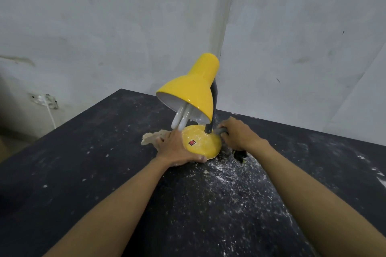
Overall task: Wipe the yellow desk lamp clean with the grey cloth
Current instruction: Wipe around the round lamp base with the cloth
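One red switch [191, 142], unreadable; left hand [177, 149] holds lamp [189, 89]; right hand [238, 134] grips cloth [221, 131].

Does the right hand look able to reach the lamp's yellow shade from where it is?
Probably yes. The right hand, gripping the grey cloth beside the lamp's base, has open air above it up to the shade; only the dark neck stands nearby.

Desk lamp [188, 94] stands on bench [83, 173], centre-far. Left grip [177, 148] holds its base at 9 o'clock. Right grip [238, 134] at 3 o'clock, cloth [221, 131] in it, beside the neck. Powder heap [149, 139] at 10 o'clock, spill [229, 177] at 6 o'clock. Wall socket [45, 100] beyond bench, 9 o'clock.
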